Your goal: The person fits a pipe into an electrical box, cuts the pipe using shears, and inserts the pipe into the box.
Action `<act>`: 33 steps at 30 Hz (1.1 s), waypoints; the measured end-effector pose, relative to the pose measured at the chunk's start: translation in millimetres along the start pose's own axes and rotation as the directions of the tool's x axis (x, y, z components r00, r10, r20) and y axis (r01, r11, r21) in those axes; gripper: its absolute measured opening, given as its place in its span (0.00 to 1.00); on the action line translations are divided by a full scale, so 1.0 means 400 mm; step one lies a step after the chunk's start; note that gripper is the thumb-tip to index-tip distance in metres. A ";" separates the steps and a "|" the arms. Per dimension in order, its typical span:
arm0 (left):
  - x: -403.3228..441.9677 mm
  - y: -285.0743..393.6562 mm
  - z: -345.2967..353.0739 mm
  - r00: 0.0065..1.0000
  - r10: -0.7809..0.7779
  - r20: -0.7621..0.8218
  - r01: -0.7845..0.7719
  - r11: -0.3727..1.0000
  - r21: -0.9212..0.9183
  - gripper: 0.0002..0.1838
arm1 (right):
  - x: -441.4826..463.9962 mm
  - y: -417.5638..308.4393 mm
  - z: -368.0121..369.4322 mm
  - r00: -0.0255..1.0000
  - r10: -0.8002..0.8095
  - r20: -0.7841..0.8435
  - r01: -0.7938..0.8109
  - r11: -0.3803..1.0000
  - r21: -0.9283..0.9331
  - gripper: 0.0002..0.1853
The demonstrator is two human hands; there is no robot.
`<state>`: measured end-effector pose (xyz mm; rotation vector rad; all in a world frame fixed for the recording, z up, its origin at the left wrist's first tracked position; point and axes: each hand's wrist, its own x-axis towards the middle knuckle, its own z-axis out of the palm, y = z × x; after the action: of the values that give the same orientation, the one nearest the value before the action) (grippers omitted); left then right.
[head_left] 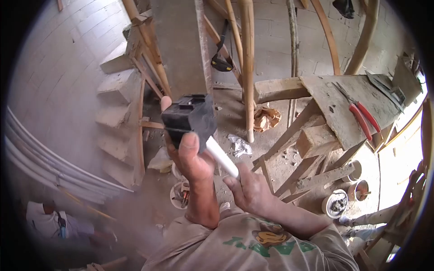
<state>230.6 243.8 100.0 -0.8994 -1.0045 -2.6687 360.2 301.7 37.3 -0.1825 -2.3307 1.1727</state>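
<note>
My left hand (195,159) is wrapped round a black plastic electrical box (184,118), its thumb on the near side and a fingertip showing at the far left edge. My right hand (254,192) grips a short white plastic pipe (222,158) by its lower end. From there the pipe slants up and left to the box, and its upper end meets the box's lower right side. I cannot tell whether that end sits inside the box or only touches it.
Pliers with red handles (361,119) lie on a rough plank table (337,97) at the right. Wooden poles (247,67) stand ahead. White pipes (54,167) run along the left, by concrete steps (115,115). Buckets (335,203) and crumpled paper (266,119) are on the floor.
</note>
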 end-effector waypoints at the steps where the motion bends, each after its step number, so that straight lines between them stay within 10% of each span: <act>1: -0.004 0.004 -0.001 1.000 0.007 0.026 -0.009 0.999 0.050 0.47 | 0.005 -0.011 0.009 0.999 -0.035 -0.035 0.036 0.999 0.028 0.18; 12: -0.013 0.026 0.025 1.000 0.014 0.017 -0.017 0.971 0.239 0.47 | 0.042 -0.012 -0.048 0.984 0.013 0.175 -0.064 0.956 0.287 0.26; 22: 0.004 0.037 0.051 0.989 -0.066 -0.131 0.107 0.934 0.342 0.37 | 0.065 -0.008 0.042 0.986 -0.035 -0.164 0.040 0.999 0.023 0.22; 28: 0.022 0.054 0.024 0.992 0.060 -0.114 -0.004 0.899 0.438 0.38 | 0.095 -0.035 0.056 0.995 0.001 -0.096 0.017 0.983 0.184 0.27; 33: 0.042 0.114 0.004 0.987 0.092 -0.132 -0.031 0.914 0.403 0.39 | 0.130 -0.086 0.048 0.963 0.068 0.262 -0.179 0.886 0.428 0.28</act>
<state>233.0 211.1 135.7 -0.6238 -1.3886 -2.3058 309.6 284.5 75.0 -0.0233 -2.1927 1.8544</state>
